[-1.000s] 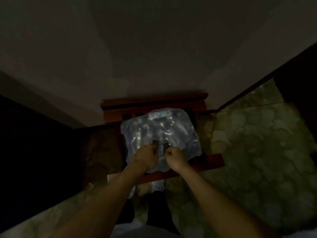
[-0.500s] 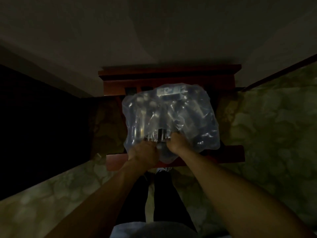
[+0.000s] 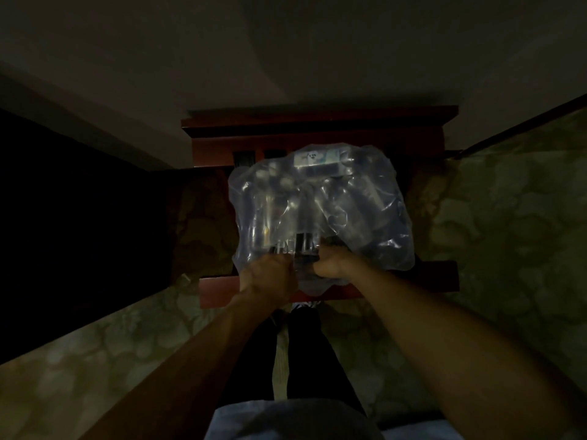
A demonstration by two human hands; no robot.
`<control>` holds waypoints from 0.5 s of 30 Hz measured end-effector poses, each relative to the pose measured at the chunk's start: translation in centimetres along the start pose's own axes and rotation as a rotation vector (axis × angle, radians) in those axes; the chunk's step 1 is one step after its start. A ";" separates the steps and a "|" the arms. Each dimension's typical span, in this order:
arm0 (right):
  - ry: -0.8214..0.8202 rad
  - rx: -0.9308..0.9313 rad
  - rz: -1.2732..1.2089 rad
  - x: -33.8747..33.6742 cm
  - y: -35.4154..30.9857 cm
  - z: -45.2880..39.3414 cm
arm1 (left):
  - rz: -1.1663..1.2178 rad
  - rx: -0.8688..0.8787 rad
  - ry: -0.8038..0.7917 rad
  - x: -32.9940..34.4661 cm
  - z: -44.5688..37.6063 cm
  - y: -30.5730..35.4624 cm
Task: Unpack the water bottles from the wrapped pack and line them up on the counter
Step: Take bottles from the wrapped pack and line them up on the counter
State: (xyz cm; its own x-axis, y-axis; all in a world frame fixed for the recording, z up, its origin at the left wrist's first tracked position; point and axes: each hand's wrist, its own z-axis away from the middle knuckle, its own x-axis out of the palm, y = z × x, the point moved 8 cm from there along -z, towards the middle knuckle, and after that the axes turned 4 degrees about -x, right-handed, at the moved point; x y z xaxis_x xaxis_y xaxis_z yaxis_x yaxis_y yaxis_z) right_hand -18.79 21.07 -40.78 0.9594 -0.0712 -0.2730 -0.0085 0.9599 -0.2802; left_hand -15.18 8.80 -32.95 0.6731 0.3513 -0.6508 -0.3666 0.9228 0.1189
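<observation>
Since the earlier frames the view has drawn closer and the two hands have parted a little, so a dark gap now shows in the film between them. The clear, crinkled plastic-wrapped pack of water bottles (image 3: 320, 211) sits on the dark reddish wooden desk (image 3: 317, 128), stretching away from both hands. The left hand (image 3: 268, 277) is curled into a fist pinching the wrap at the pack's near edge. The right hand (image 3: 332, 263), just beside it, is closed on the film on the other side of the gap, with its fingertips hidden in the wrap. The light is poor, and how far the tear runs cannot be told.

This looks like the opening step: no bottle is out yet. To do it well, I would keep both grips close to the tear and pull the hands straight apart, not upward, so the film splits along the near side without dragging the pack off the near edge of the desk. The opening should be wide enough for a bottle before anyone reaches in
</observation>
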 end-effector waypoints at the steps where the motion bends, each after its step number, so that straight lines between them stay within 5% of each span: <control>1: -0.024 0.010 0.006 0.1 0.0 0.1 | 0.007 0.003 0.002 0.0 0.0 0.0; 4: -0.088 0.035 0.114 0.6 0.0 0.7 | 0.015 0.020 0.000 0.1 0.2 0.3; 8: 0.093 0.004 0.245 0.6 -1.0 1.5 | -0.043 0.017 0.012 0.6 0.6 0.6; 15: 0.165 -0.257 0.460 -2.2 -4.9 6.5 | 0.027 -0.015 0.035 0.3 0.1 0.2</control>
State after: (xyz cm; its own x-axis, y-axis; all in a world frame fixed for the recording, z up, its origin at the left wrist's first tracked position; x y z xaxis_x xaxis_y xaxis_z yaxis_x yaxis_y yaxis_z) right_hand -19.01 18.24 -32.85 0.7839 0.2782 -0.5551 -0.5046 0.8064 -0.3085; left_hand -14.96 9.15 -33.03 0.6402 0.3700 -0.6732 -0.3942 0.9104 0.1255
